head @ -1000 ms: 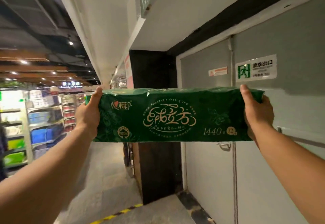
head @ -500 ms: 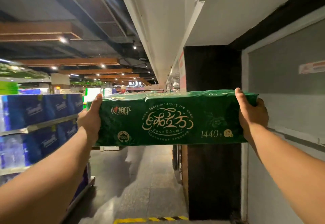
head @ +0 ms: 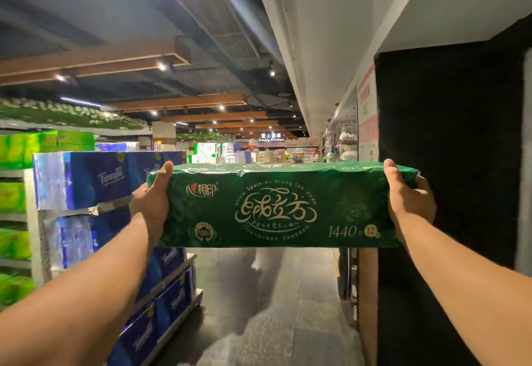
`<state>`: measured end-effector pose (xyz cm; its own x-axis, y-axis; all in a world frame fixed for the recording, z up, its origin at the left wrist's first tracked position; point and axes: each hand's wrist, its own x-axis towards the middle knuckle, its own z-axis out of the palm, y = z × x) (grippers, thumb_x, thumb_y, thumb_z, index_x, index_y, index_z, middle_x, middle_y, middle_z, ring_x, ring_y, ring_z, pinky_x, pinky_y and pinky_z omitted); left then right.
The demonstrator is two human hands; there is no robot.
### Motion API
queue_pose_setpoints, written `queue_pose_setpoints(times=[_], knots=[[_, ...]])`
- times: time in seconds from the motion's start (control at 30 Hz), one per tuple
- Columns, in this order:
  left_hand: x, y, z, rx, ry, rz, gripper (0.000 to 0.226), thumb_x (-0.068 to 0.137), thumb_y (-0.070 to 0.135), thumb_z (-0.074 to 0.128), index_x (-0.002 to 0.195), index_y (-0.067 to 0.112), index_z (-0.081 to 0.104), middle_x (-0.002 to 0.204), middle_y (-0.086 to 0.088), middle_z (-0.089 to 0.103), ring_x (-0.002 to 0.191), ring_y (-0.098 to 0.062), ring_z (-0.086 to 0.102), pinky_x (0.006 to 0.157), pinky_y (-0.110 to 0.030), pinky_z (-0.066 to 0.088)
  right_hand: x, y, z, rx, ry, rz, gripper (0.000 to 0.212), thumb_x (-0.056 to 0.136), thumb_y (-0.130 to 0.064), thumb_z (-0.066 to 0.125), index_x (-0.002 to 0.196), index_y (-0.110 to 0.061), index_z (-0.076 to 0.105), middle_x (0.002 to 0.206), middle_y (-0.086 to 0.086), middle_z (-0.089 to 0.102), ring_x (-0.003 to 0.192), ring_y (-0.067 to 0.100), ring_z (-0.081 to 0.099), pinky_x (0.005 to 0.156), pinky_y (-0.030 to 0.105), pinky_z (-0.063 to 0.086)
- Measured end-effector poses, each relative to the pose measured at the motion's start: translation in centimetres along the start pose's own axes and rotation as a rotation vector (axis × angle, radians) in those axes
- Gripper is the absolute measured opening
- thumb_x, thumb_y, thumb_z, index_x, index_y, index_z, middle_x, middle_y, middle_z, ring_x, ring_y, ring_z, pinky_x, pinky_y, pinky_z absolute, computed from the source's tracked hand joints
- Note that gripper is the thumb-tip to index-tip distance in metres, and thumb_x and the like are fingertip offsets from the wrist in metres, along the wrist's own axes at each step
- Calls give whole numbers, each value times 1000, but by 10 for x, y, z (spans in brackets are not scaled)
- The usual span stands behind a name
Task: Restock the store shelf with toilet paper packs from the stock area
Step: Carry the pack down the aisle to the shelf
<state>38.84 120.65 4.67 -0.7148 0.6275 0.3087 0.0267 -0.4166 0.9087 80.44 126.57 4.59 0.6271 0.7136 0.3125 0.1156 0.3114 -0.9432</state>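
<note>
One green toilet paper pack [head: 282, 207] is what you carry, and it hangs in the air in front of your chest, with its long axis level and running from your left to your right, the printed face turned toward you. Your two hands are at its two short ends, so neither one is nearer than the other; the pack lies between them. Your left hand [head: 152, 201] grips the left end, with the thumb up along the front edge and the other fingers hidden behind the pack. Your right hand [head: 408, 201] grips the right end in the same way, thumb on the top front corner and fingers wrapped behind. The wrapping dents a little under both thumbs, so I judge the pack to be soft and the hold to depend on pressing inward from both sides. The store shelf [head: 37, 250] stands to your left, just beside your left forearm, and it is filled with blue packs [head: 95, 178] and, further left, light green packs [head: 17, 150]. A dark pillar [head: 449, 164] is close behind the right end. I think the coming move is a turn to the left, and the long pack must swing without striking the shelf edge.
</note>
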Motion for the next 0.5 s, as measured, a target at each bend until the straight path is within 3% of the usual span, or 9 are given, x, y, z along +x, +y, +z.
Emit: queue_pose_setpoints(times=[0.13, 0.23, 0.37, 0.43, 0.5], knots=[[75, -32, 26, -14, -4, 1, 88, 47, 93, 69, 104, 27, 73, 103, -2, 75, 92, -26, 71, 90, -47, 55, 38, 22, 73, 18, 0, 13, 72, 80, -81, 54, 127, -26, 57, 118, 4, 64, 112, 34, 61, 99, 47, 50], [118, -60, 50, 19, -15, -41, 81, 53, 89, 70, 105, 26, 72, 101, -3, 75, 93, -31, 72, 90, -55, 56, 70, 41, 125, -31, -19, 27, 75, 80, -82, 52, 127, -24, 58, 120, 6, 63, 112, 34, 61, 98, 45, 50], [182, -106, 92, 33, 17, -2, 66, 62, 81, 70, 97, 25, 69, 100, 0, 72, 95, -28, 70, 90, -48, 56, 123, 78, 202, -58, -57, 32, 89, 70, -95, 43, 127, -27, 55, 124, 9, 62, 110, 36, 60, 98, 51, 51], [215, -130, 119, 54, 16, 7, 62, 65, 80, 70, 93, 25, 68, 98, -1, 73, 93, -28, 70, 90, -49, 56, 154, 97, 242, 3, -71, 58, 87, 79, -86, 48, 138, -22, 49, 139, 13, 54, 124, 37, 52, 108, 50, 43], [251, -154, 148, 76, 49, 20, 60, 66, 80, 69, 88, 25, 68, 98, -1, 72, 93, -28, 69, 91, -48, 55, 190, 114, 282, 94, -179, 79, 79, 95, -64, 50, 155, -18, 28, 162, 16, 26, 145, 36, 30, 120, 42, 24]])
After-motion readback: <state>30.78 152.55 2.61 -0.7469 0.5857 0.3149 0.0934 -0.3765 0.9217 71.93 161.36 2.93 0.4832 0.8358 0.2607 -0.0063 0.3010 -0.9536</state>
